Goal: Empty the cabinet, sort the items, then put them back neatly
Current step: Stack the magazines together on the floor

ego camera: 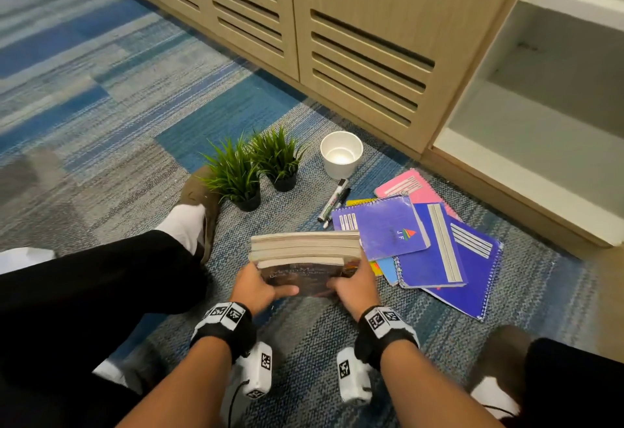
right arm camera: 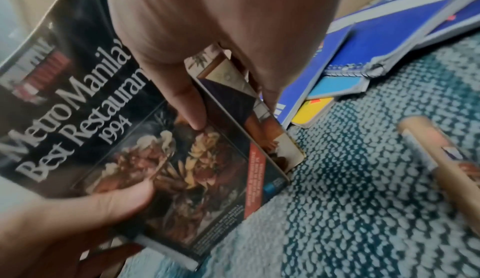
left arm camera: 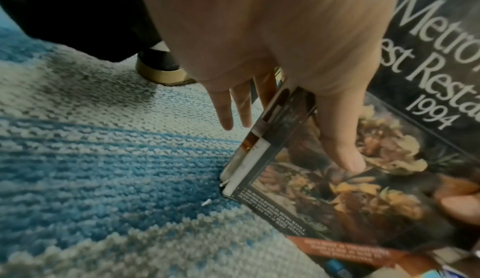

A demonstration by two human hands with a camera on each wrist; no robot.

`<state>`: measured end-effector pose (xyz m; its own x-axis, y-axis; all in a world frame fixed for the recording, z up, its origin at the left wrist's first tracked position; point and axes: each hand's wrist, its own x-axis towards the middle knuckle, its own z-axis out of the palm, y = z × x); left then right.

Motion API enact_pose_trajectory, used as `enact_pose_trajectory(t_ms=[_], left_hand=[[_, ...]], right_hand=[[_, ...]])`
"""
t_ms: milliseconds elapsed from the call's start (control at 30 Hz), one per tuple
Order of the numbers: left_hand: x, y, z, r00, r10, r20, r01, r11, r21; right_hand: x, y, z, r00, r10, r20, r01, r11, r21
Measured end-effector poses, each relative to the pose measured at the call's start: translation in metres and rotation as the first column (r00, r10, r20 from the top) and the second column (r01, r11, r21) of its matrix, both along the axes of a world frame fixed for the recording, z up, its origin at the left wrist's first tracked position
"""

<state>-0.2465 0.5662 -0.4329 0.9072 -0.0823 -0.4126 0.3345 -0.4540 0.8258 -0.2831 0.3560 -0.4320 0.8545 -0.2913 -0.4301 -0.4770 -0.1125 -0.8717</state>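
Observation:
A stack of books [ego camera: 305,252] stands on edge on the carpet in front of me. The front one is a dark paperback [left arm camera: 363,179] with a food photo, titled "Metro Manila's Best Restaurants 1994" [right arm camera: 78,128]. My left hand [ego camera: 266,279] grips the stack's left side, thumb [left arm camera: 345,148] on the front cover and fingers [left arm camera: 223,109] behind. My right hand [ego camera: 351,275] grips the right side the same way, thumb [right arm camera: 187,101] on the cover. The open cabinet [ego camera: 540,106] at the right shows bare white shelves.
Blue, purple and pink spiral notebooks [ego camera: 432,245] lie fanned out right of the books. Markers [ego camera: 334,201], a white pot [ego camera: 341,154] and two small potted plants [ego camera: 236,174] sit beyond. My leg and brown shoe [ego camera: 202,198] lie to the left. Slatted cabinet doors [ego camera: 364,56] stand shut behind.

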Motion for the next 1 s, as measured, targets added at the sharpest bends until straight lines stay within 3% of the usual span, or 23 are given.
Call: enact_pose_trajectory(t_ms=[267,533,667,1000], left_hand=[[-0.003,0.006,-0.008,0.998,-0.050,0.027,0.048,0.996,0.081],[-0.018,0.014,-0.024,0.996,-0.058,0.074,0.048,0.992,0.118],[-0.019,0.017,-0.033,0.992,-0.094,0.082,0.070,0.963,0.260],[-0.020,0.020,-0.050,0.999,-0.040,0.032,0.035,0.990,0.140]], right_hand=[[-0.007,-0.008,-0.012,0.993,0.094,0.077,-0.091,0.995,-0.050],[-0.014,-0.016,-0.030,0.971,0.235,0.039,-0.233,0.971,-0.055],[-0.016,-0.018,-0.029,0.964,0.260,0.060,-0.255,0.964,-0.073],[-0.017,-0.023,-0.027,0.954,0.296,0.057,-0.288,0.950,-0.118]])
